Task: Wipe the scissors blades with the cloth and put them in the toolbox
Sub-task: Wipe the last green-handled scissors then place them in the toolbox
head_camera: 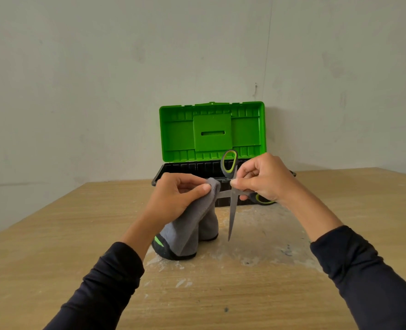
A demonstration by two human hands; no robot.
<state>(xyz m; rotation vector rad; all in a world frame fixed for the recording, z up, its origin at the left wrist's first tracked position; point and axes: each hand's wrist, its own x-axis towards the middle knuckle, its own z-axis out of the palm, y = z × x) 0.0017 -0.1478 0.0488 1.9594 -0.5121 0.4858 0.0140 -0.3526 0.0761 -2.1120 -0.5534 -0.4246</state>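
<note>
Grey cloth [192,225] bunched up in the left hand [180,198], that's what you notice first. Thumb and curled fingers are pinching the top fold of it around one scissor blade, and the rest of the cloth hangs down until its dark-edged bottom, with a green mark on it, reaches the wooden table [54,246].

Right hand [266,179] is up at about the same height, fingers curled in tight around the scissors [231,198] near the pivot. Both forearms come in from below in dark long sleeves, hands close together but not touching.

Scissors are spread wide open, almost a cross shape. One blade points left into the cloth, the other hangs down with its tip just above the table. One grey and lime handle loop sticks straight up above the right hand, the other pokes out under it. Exactly how the fingers sit on that lower handle I can't really make out, the hand covers it.

Toolbox [211,139] sits right behind the hands against the wall, green lid standing open, black base mostly hidden by the hands. Table has white smears on it under the cloth.
</note>
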